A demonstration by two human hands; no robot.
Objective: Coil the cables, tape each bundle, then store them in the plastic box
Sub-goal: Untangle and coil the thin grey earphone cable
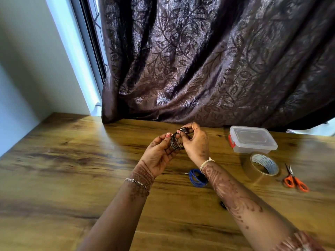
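Note:
Above the middle of the wooden table, both hands hold a small coil of black cable [175,143]. My left hand [160,153] grips the coil from the left. My right hand [194,142] pinches the cable's plug end at the top of the coil. A coiled blue cable [196,178] lies on the table just below my right wrist, partly hidden by it. The clear plastic box [252,140], lid on and with a red clasp, stands at the right. A roll of brown tape [261,170] lies in front of the box.
Orange-handled scissors [294,179] lie at the right of the tape. A dark patterned curtain [217,60] hangs down to the table's far edge. A small dark object [222,204] peeks out beside my right forearm. A white wall and window frame stand at the left.

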